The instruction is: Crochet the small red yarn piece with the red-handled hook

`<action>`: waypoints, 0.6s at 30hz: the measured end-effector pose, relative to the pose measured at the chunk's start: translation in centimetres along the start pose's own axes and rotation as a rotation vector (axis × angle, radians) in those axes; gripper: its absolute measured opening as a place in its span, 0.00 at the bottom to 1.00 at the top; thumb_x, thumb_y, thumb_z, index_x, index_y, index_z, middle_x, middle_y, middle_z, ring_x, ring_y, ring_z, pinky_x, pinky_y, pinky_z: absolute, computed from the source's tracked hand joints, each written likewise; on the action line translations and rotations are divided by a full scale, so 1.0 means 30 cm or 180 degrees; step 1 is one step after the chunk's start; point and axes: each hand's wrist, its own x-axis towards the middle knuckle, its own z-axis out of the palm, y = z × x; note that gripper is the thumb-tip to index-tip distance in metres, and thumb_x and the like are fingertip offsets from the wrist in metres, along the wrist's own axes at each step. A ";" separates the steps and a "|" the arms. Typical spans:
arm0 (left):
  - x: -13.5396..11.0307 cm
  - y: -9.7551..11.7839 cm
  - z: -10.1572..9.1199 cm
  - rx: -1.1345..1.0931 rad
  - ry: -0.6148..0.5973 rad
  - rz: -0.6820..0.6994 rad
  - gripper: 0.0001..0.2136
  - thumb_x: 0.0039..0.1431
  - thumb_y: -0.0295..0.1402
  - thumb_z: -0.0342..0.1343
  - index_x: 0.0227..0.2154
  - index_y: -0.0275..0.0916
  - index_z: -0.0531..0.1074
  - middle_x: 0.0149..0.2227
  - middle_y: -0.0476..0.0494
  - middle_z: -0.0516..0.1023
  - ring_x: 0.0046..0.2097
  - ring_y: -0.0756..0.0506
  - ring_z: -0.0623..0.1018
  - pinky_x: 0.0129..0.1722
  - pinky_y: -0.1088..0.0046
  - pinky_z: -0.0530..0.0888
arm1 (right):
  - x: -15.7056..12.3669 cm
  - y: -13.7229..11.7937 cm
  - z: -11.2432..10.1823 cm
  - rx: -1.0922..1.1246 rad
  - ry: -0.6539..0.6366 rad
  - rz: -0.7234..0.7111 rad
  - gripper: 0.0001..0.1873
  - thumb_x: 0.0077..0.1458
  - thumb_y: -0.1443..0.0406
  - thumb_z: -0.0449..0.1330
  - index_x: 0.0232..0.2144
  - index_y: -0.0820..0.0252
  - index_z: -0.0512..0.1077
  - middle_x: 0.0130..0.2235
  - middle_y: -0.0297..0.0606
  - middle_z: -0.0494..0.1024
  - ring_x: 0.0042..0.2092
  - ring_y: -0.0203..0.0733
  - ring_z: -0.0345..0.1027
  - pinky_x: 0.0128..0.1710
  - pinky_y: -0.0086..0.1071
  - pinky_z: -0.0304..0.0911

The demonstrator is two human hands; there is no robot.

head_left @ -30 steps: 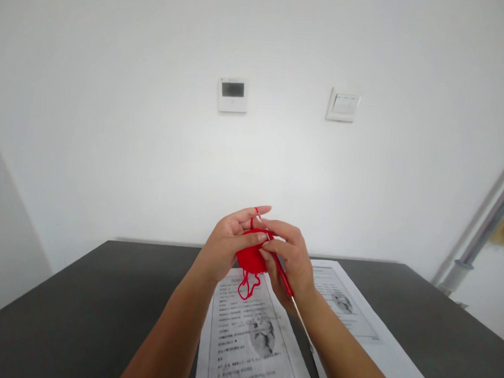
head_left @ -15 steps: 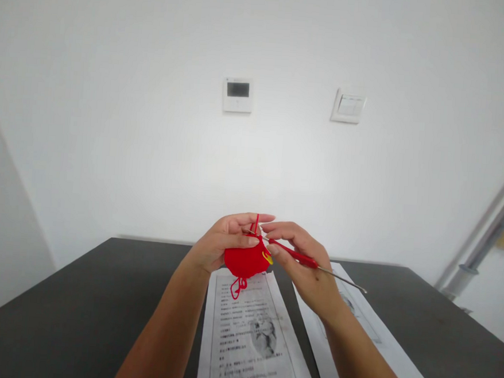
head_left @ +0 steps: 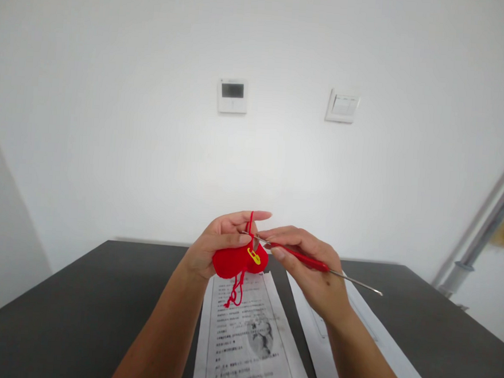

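Between thumb and fingers, my left hand (head_left: 216, 241) grips a small red crochet piece (head_left: 229, 262). A strand of red yarn (head_left: 251, 220) runs up over its stretched index finger. My right hand (head_left: 315, 268) is closed round the red handle of a crochet hook (head_left: 303, 257); the hook's thin metal tip lies at the top edge of the piece, by the left thumb. The hook's other metal end sticks out to the right. A yellow stitch marker (head_left: 254, 256) hangs on the front of the piece. Loose red yarn tail (head_left: 235, 291) dangles below it.
A printed sheet (head_left: 245, 350) with text and a grey picture lies on the dark table (head_left: 75, 309) under the hands. Another paper (head_left: 395, 366) lies beneath my right forearm. The white wall behind carries a thermostat panel (head_left: 232, 96) and a light switch (head_left: 343, 106).
The crochet piece has turned, so the yellow marker now faces me more fully and sits further left. Both hands appear slightly further left at the fingers; the hook's rear end reaches further right.
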 end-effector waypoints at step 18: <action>0.002 0.008 0.021 -0.0294 -0.0381 -0.0033 0.20 0.42 0.32 0.66 0.41 0.32 0.79 0.18 0.51 0.67 0.21 0.52 0.66 0.24 0.72 0.63 | -0.023 -0.020 -0.020 0.0570 0.0060 0.0098 0.06 0.58 0.67 0.63 0.38 0.54 0.79 0.40 0.38 0.84 0.43 0.44 0.80 0.43 0.37 0.78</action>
